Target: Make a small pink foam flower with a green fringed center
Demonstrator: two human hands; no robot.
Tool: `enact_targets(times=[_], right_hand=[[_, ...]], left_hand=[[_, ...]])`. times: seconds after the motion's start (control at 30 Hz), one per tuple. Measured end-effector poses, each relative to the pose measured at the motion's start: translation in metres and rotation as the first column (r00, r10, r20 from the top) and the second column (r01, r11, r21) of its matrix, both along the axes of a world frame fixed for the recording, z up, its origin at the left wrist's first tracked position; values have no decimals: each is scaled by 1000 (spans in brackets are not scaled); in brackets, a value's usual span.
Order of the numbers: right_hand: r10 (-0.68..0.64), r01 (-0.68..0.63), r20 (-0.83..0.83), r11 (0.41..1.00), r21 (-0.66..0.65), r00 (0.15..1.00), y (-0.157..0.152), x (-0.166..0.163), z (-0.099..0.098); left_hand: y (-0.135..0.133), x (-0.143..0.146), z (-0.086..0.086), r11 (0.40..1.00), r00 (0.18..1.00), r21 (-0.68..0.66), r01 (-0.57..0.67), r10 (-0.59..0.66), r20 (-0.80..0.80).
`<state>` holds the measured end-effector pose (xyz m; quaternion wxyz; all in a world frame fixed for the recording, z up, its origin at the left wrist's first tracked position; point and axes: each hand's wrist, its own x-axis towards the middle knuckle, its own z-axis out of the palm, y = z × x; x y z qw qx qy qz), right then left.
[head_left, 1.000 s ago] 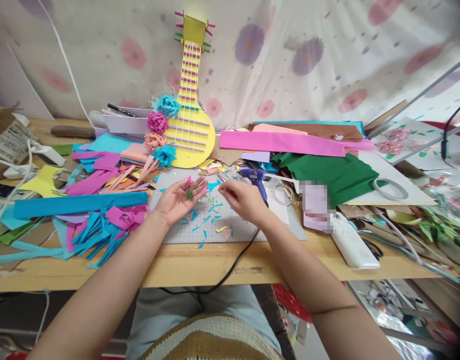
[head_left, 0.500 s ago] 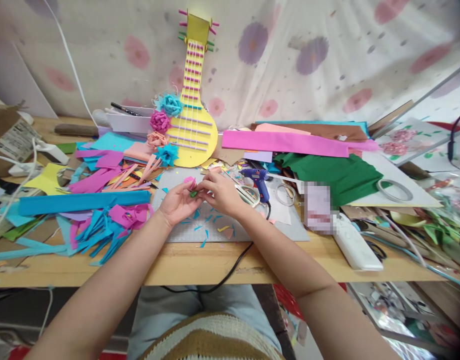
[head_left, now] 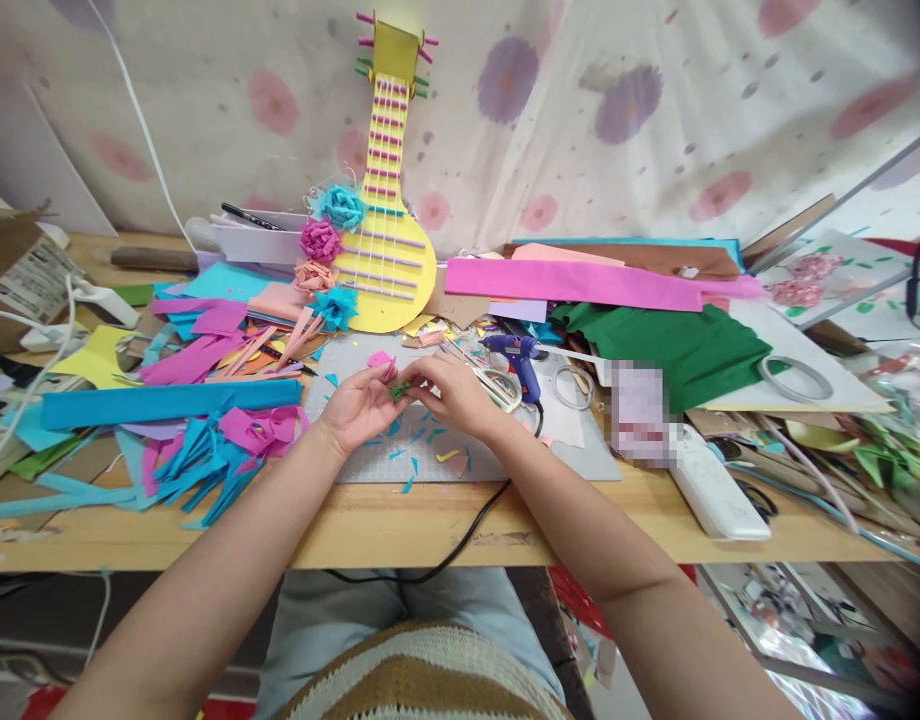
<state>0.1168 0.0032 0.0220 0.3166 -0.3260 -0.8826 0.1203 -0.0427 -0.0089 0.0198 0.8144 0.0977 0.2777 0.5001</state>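
Note:
Over the grey cutting mat [head_left: 520,470], my left hand [head_left: 357,408] is closed on a small pink paper flower [head_left: 381,359], which shows above its thumb. A green piece [head_left: 401,391] on the flower's lower side sits between both hands. My right hand [head_left: 449,390] pinches at this green piece with its fingertips. The fingers partly hide where the pink and green parts join. Just right of my right hand lies a blue glue gun [head_left: 517,362], beside scissors [head_left: 499,388] that are partly covered by the hand.
A yellow paper lute [head_left: 392,270] with paper flowers leans against the curtain. Crepe paper strips [head_left: 197,470] heap up on the left. Green paper [head_left: 670,350], a tape roll [head_left: 794,378] and a white device [head_left: 719,490] lie right. A black cord [head_left: 467,540] crosses the table's front edge.
The pink flower has tilted a little, and more of the green piece shows between my hands. My right fingers have shifted slightly. The tools and papers stay in place.

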Motion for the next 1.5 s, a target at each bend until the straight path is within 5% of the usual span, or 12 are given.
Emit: enact_targets(times=[0.27,0.43,0.53,0.63,0.73,0.8,0.97,1.17,1.5], right_hand=[[59,-103,-169,958,-267,984,3,4,-4],[-56,-20,-251,957,-289,966,2,-1,-10],[-35,-82,-326,937,-338,945,3,2,-7],[-48,-191,-489,883,-428,871,6,12,-2],[-116,-216,-587,858,-465,802,8,19,1],[-125,-214,-587,854,-474,800,9,20,1],[-82,-195,-531,873,-446,844,10,16,-5],[-61,-124,-422,909,-398,904,10,20,-6],[-27,-77,-293,938,-338,956,7,26,-2]], left_hand=[[3,-1,-1,998,999,-58,-5,3,-43],[4,-1,-2,999,999,-35,22,-23,-42],[4,-2,-4,998,996,33,58,-55,-71],[4,0,-9,985,976,145,88,-57,-210],[3,4,-16,956,879,290,51,95,-467],[2,7,-19,933,810,353,70,153,-566],[-1,8,-16,924,761,333,189,77,-644],[-2,5,-13,933,761,253,255,-32,-648],[-4,5,-9,945,759,222,241,-41,-650]])
